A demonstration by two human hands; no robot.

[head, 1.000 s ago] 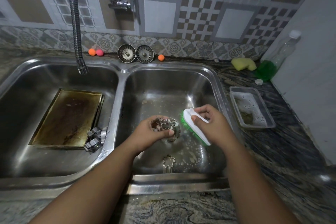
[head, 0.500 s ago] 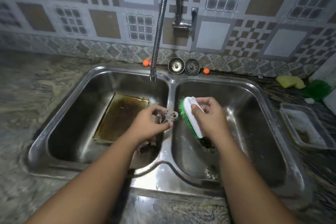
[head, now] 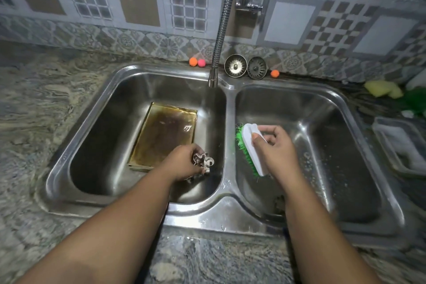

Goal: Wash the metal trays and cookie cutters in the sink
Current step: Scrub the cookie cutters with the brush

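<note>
Roughly mid-task: cutter over left basin, brush in right hand

Head view, only one given. The left hand (head: 184, 162) pinched a small metal cookie cutter (head: 204, 162) between thumb and curled fingers, low over the near right corner of the sink's (head: 227, 213) left basin. The metal tray (head: 164, 136) lay flat on that basin's floor, just beside the hand, browned and stained, looking unwashed. Something metallic showed under the left hand, too hidden to name. The right hand (head: 276, 152) gripped the white back of a scrub brush (head: 251, 147), green bristles facing left, over the right basin and apart from the cutter. A second cutter (head: 279, 203) seemed to sit on the right basin's floor by the forearm, dim. The faucet nozzle (head: 213, 80) hung over the left basin's back right corner; running water could not be told.

Step, as judged: one cutter scrubbed and headed for rinsing or setting down in the left basin. Next move likely called for getting the cutter under the nozzle or releasing it beside the tray, then picking the cutter from the right basin for brushing. The tray looked like the big job left.
</note>
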